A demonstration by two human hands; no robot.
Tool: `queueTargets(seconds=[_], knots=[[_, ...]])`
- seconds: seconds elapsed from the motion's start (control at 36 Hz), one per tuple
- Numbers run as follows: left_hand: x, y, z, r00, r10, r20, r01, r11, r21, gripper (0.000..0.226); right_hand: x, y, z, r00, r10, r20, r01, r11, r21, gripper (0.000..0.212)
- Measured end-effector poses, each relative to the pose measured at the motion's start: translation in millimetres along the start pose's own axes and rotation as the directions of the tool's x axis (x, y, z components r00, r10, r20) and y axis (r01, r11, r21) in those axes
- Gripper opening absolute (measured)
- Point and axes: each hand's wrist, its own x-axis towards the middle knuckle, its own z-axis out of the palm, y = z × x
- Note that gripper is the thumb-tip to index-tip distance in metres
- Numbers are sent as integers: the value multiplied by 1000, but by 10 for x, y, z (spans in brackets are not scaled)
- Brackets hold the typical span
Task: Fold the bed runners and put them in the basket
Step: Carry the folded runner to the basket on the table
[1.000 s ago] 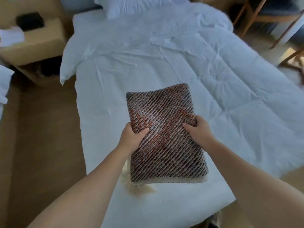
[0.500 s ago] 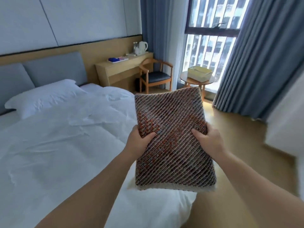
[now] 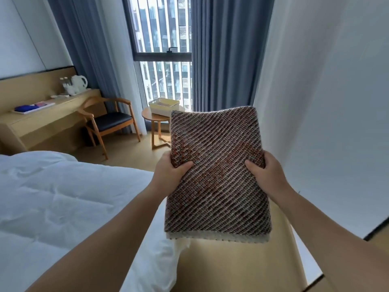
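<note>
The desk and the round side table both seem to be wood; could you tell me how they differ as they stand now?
The desk is long and rectangular, set against the wall; the round side table is small and stands by the window. The desk carries a white kettle and a tray; the side table carries the pale basket. Both are light wood.

A hotel bedroom.
There is a bed (image 3: 52,203) with white covers, a desk (image 3: 42,121) with a kettle (image 3: 79,82), a chair (image 3: 109,121), long blue curtains (image 3: 225,60) and a tall window (image 3: 164,39).
</note>
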Motion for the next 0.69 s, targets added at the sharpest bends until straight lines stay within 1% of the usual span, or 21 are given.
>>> queueTargets(seconds=[0.08, 0.19, 0.31, 0.39, 0.47, 0.69], knots=[[238, -6, 211, 1000, -4, 25, 5, 1000, -20, 54, 204, 133, -99, 999, 8, -33, -8, 1000, 8, 33], [654, -116, 408, 999, 9, 50, -6, 998, -59, 48, 578, 295, -82, 999, 8, -49, -9, 1000, -17, 37], [1217, -306, 559, 999, 8, 40, -4, 996, -93, 47, 1055, 411, 58, 997, -24, -71, 21, 998, -52, 38], [1671, -447, 632, 998, -17, 62, 24, 992, -126, 51, 1437, 467, 204, 995, -42, -93, 35, 997, -71, 39], [2094, -532, 650, 997, -33, 69, 43, 988, -146, 46, 1816, 481, 347, 995, -34, -98, 26, 997, -78, 39], [3120, -641, 759, 998, -16, 59, 22, 995, -100, 44, 2716, 567, 575, 992, -38, -118, 32, 998, -58, 39]])
